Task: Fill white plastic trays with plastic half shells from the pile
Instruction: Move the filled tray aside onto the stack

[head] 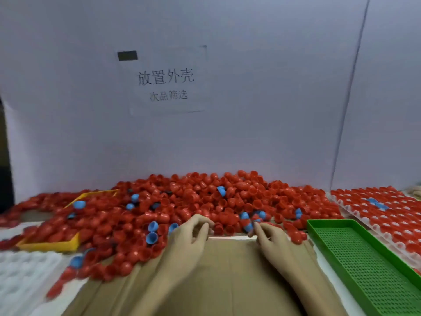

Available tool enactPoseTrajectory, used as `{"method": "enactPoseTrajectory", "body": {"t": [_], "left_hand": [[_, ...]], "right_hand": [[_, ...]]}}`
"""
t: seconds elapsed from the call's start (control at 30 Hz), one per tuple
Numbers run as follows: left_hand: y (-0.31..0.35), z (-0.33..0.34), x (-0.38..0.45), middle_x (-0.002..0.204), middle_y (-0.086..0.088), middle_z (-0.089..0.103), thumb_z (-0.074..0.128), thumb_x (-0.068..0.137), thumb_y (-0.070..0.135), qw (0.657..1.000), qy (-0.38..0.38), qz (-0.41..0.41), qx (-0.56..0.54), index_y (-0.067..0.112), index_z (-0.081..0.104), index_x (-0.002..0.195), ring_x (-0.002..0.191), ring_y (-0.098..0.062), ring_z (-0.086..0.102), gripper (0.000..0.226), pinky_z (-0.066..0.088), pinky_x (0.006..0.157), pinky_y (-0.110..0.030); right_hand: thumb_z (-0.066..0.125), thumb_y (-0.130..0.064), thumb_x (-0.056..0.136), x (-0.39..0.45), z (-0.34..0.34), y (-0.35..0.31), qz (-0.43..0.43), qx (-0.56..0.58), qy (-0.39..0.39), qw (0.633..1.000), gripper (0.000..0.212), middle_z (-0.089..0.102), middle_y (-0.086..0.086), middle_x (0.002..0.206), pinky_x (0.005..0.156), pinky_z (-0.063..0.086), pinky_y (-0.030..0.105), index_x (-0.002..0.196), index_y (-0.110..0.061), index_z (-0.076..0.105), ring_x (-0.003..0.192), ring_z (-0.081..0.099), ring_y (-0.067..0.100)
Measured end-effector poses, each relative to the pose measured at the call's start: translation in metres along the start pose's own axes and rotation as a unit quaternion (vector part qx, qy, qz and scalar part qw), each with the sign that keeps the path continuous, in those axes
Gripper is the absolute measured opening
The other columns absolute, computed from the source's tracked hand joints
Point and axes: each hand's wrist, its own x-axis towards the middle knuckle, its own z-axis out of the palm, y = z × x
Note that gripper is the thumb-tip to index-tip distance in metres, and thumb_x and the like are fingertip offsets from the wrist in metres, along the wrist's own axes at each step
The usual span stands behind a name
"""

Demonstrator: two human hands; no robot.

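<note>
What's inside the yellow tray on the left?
The yellow tray holds red shells, spilled over from the pile that buries its right side. At least one blue shell sits near its far edge. Its floor is covered, so anything beneath cannot be seen.

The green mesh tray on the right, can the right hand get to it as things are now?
Probably yes. The green mesh tray lies just beside the right hand, with only bare cardboard between them.

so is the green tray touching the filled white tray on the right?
Cannot tell. In the head view the green tray overlaps the filled white tray edge, hiding any contact or gap.
</note>
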Motion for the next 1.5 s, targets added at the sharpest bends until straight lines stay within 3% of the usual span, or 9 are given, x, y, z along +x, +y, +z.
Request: {"method": "enactPoseTrajectory", "body": {"t": [0.2, 0.37, 0.53, 0.63, 0.8, 0.9, 1.03, 1.2, 1.5], "left_hand": [[-0.101, -0.116, -0.034, 0.106, 0.001, 0.064, 0.052, 0.104, 0.013, 0.929, 0.136, -0.004, 0.344, 0.017, 0.067, 0.107, 0.103, -0.021, 0.056, 0.016, 0.047, 0.092, -0.037], [-0.135, -0.129, -0.050, 0.116, 0.002, 0.063, 0.046, 0.106, 0.018, 0.927, 0.134, 0.017, 0.349, 0.017, 0.066, 0.117, 0.111, -0.016, 0.055, 0.023, 0.045, 0.101, -0.032], [-0.124, -0.130, -0.050, 0.118, 0.000, 0.064, 0.058, 0.100, 0.008, 0.912, 0.160, 0.045, 0.375, 0.013, 0.072, 0.114, 0.109, -0.020, 0.061, 0.020, 0.051, 0.095, -0.032], [-0.121, -0.149, -0.054, 0.144, 0.003, 0.049, 0.052, 0.098, 0.015, 0.872, 0.198, -0.086, 0.439, 0.023, 0.057, 0.135, 0.133, -0.018, 0.046, 0.038, 0.037, 0.111, -0.033], [-0.118, -0.210, -0.060, 0.167, -0.019, 0.013, 0.039, 0.096, 0.073, 0.740, 0.113, -0.410, 0.521, 0.027, 0.022, 0.160, 0.151, -0.048, 0.014, 0.080, 0.020, 0.109, -0.080], [-0.129, -0.221, -0.069, 0.164, -0.019, 0.021, 0.020, 0.089, 0.087, 0.698, 0.048, -0.421, 0.577, 0.025, 0.020, 0.160, 0.147, -0.049, 0.024, 0.094, 0.032, 0.104, -0.078], [-0.146, -0.223, -0.081, 0.147, -0.009, 0.040, 0.029, 0.084, 0.090, 0.713, 0.088, -0.336, 0.610, 0.023, 0.037, 0.150, 0.130, -0.028, 0.041, 0.095, 0.047, 0.097, -0.057], [-0.139, -0.242, -0.071, 0.150, -0.011, 0.034, 0.050, 0.067, 0.097, 0.765, 0.106, -0.394, 0.498, 0.022, 0.035, 0.151, 0.133, -0.030, 0.037, 0.114, 0.042, 0.095, -0.054], [-0.033, -0.276, -0.053, 0.133, -0.018, 0.046, 0.087, 0.071, 0.051, 0.833, 0.299, -0.271, 0.378, 0.024, 0.061, 0.122, 0.128, -0.038, 0.040, 0.064, 0.039, 0.099, -0.056]], "right_hand": [[0.059, -0.010, 0.105, -0.003, 0.006, -0.005, 0.008, -0.019, 0.013, 1.000, 0.040, 0.057, -0.006, 0.050, 0.055, 0.036, 0.019, 0.068, -0.013, 0.072, 0.050, 0.051, 0.005], [0.059, -0.018, 0.105, -0.009, 0.008, -0.014, 0.008, -0.072, 0.004, 0.997, 0.042, 0.060, 0.000, 0.054, 0.058, 0.037, 0.020, 0.066, -0.023, 0.074, 0.057, 0.057, 0.023], [0.060, -0.021, 0.104, -0.012, 0.009, -0.021, -0.001, -0.136, -0.002, 0.991, 0.040, 0.067, -0.002, 0.058, 0.068, 0.050, 0.042, 0.068, -0.033, 0.072, 0.063, 0.068, 0.023], [0.056, -0.030, 0.103, -0.015, 0.010, -0.019, 0.010, -0.126, 0.016, 0.992, 0.036, 0.069, -0.011, 0.063, 0.066, 0.049, 0.034, 0.073, -0.042, 0.072, 0.061, 0.065, 0.013], [0.054, -0.032, 0.105, -0.014, 0.010, -0.015, 0.011, -0.119, 0.015, 0.993, 0.035, 0.068, -0.011, 0.061, 0.068, 0.047, 0.025, 0.077, -0.045, 0.072, 0.065, 0.066, 0.008], [0.054, -0.031, 0.106, -0.011, 0.008, -0.015, 0.026, -0.115, 0.003, 0.993, 0.039, 0.070, -0.005, 0.061, 0.065, 0.045, 0.022, 0.074, -0.045, 0.073, 0.067, 0.069, 0.018], [0.056, -0.027, 0.106, -0.013, 0.006, -0.020, 0.027, -0.091, -0.006, 0.995, 0.044, 0.067, -0.003, 0.056, 0.067, 0.046, 0.028, 0.067, -0.035, 0.076, 0.066, 0.068, 0.025], [0.055, -0.018, 0.107, -0.017, 0.004, -0.028, 0.011, -0.073, 0.004, 0.997, 0.044, 0.066, 0.004, 0.058, 0.066, 0.043, 0.039, 0.067, -0.021, 0.075, 0.067, 0.066, 0.026], [0.054, -0.018, 0.108, -0.012, 0.003, -0.024, 0.020, -0.044, 0.011, 0.999, 0.043, 0.062, 0.003, 0.055, 0.061, 0.039, 0.036, 0.070, -0.016, 0.075, 0.060, 0.059, 0.021]]}}
